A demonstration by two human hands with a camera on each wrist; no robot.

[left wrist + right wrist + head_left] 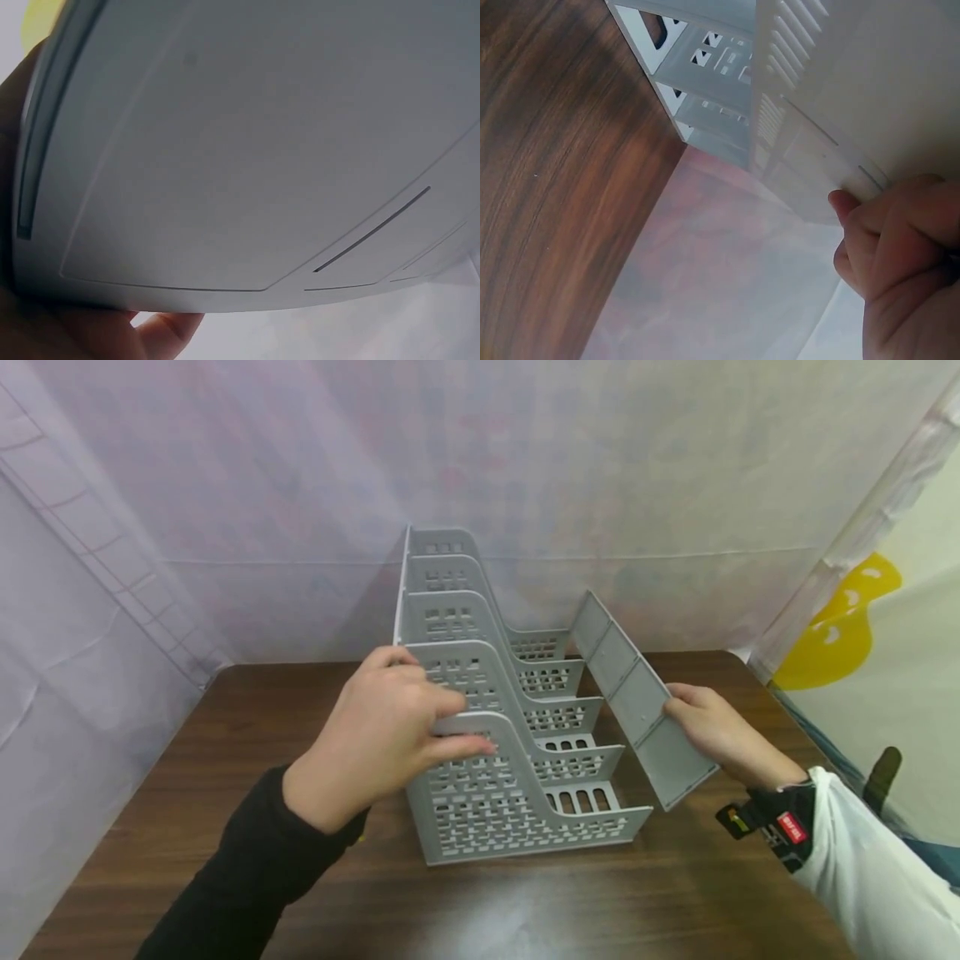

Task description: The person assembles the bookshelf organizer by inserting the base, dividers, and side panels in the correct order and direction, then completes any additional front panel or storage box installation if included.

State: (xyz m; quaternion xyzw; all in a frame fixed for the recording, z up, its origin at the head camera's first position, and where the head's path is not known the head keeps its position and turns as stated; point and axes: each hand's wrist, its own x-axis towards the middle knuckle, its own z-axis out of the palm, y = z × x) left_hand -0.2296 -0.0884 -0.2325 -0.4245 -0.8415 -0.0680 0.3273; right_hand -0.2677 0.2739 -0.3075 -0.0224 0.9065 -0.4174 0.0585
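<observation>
A grey plastic magazine file rack point(480, 793) with several perforated dividers stands upright on the table. My left hand point(375, 735) grips the upper edge of its near dividers, thumb toward the front one. In the left wrist view the rack's smooth back panel point(262, 150) fills most of the picture, with parts of the hand point(112, 334) at the left and bottom edges. On the right, my right hand point(705, 727) pinches a long grey panel point(637, 693) by its outer edge. That panel is tilted beside the rack's low open front; in the right wrist view the fingers point(877, 225) overlap its edge.
The brown wood-grain table point(247, 760) extends around the rack. A pale curtain point(637, 468) hangs behind and at the left. At the right is a pale cloth with a yellow shape point(832, 635).
</observation>
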